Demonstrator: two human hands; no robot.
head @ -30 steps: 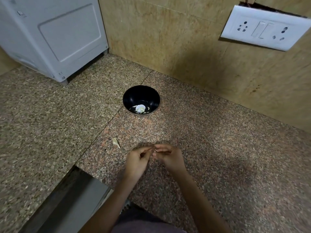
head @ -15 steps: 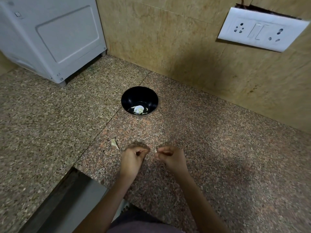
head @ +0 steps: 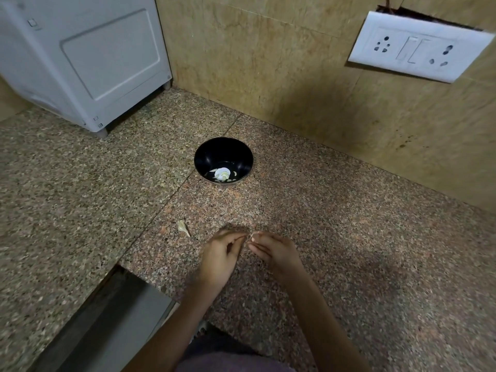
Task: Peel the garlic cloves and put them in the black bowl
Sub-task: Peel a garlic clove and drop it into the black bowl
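A black bowl (head: 223, 160) stands on the granite counter near the wall, with pale garlic pieces (head: 222, 173) at its bottom. My left hand (head: 220, 257) and my right hand (head: 275, 251) meet fingertip to fingertip in front of it, low over the counter. A small pale garlic clove (head: 251, 238) shows between the fingertips; my right hand pinches it and my left fingers pick at it. Most of the clove is hidden. A loose garlic clove or piece of skin (head: 182, 227) lies on the counter just left of my left hand.
A white appliance (head: 88, 57) stands at the back left. A tiled wall with a white socket plate (head: 418, 47) runs along the back. A dark gap (head: 107, 318) opens in the counter at the front left.
My hands were apart half a second ago and have come together again at the fingertips. The view has shifted slightly.
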